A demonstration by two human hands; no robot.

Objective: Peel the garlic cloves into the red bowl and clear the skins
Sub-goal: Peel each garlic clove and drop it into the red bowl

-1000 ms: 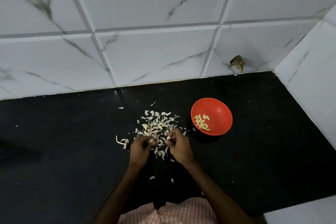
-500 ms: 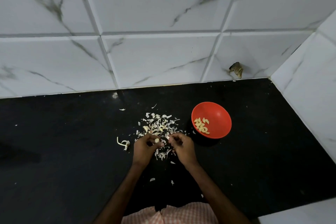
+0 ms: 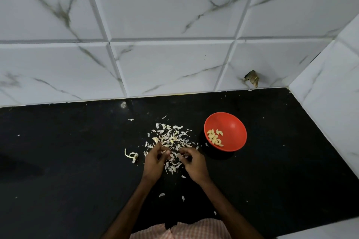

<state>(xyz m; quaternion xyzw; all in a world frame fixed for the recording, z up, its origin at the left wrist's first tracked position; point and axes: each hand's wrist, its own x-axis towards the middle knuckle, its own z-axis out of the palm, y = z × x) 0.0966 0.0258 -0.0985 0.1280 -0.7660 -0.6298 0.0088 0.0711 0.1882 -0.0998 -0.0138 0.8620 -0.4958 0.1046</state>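
Left hand (image 3: 154,162) and right hand (image 3: 194,163) curl over the garlic skins (image 3: 171,137); whether they pinch anything is unclear. Peeled cloves (image 3: 214,138) lie in the red bowl (image 3: 234,128) nearby.

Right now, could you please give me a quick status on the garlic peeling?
Left hand, right hand curled at the skin pile, hold unclear. Red bowl holds peeled cloves. Path to bowl open.

A black worktop (image 3: 58,161) is bounded at its back and right edges by white, grey-veined wall tiles (image 3: 174,64). A small brown object (image 3: 252,79) is seen against the tiles near the back right corner. Checked cloth (image 3: 184,231) is seen at the front edge.
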